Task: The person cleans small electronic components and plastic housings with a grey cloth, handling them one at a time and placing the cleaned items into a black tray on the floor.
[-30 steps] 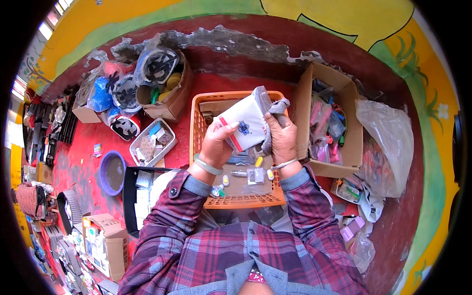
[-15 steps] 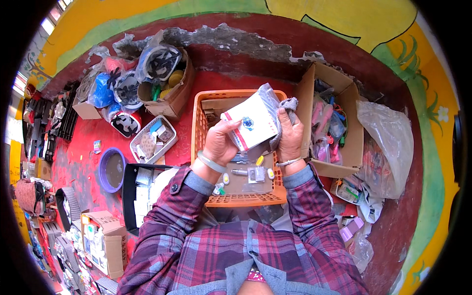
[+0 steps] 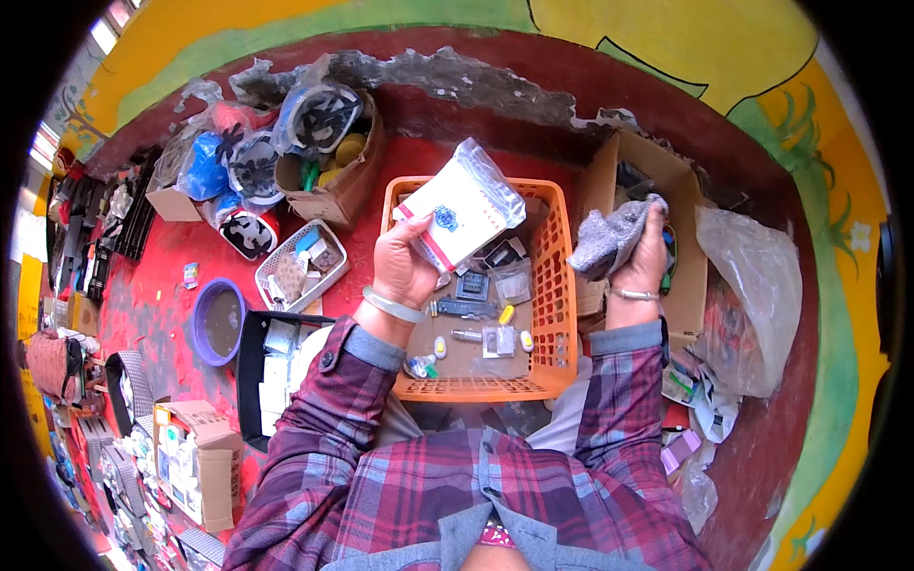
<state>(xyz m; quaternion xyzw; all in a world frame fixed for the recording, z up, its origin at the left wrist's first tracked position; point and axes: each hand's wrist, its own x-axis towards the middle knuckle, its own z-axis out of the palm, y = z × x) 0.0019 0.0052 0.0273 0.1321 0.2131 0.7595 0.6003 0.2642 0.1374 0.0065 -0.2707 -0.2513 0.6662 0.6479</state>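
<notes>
My left hand (image 3: 404, 269) is closed on the lower left corner of a flat white box (image 3: 463, 214) with a red stripe and a blue emblem. A clear plastic bag (image 3: 487, 171) clings to the box's far side. Off to the right, my right hand (image 3: 645, 252) grips a bunched grey cloth (image 3: 610, 238), apart from the box. Below the box stands an orange plastic basket (image 3: 552, 314) lined with cardboard. Inside it lie a grey-blue bar-shaped item (image 3: 466, 308), a yellow piece (image 3: 506, 314), small clear packets (image 3: 499, 341) and white oval pieces with yellow centres (image 3: 526, 341).
A cardboard box (image 3: 700, 190) stands right of the basket, beside a large clear plastic sheet (image 3: 747, 285). To the left are a white tray (image 3: 324, 285), a purple basin (image 3: 197, 333) and a black bin (image 3: 249, 381). Bagged helmets (image 3: 255, 167) sit at the far left.
My right hand has moved right with the cloth, away from the white box. My left hand has shifted slightly left, carrying the box, and more of the basket's contents show.
</notes>
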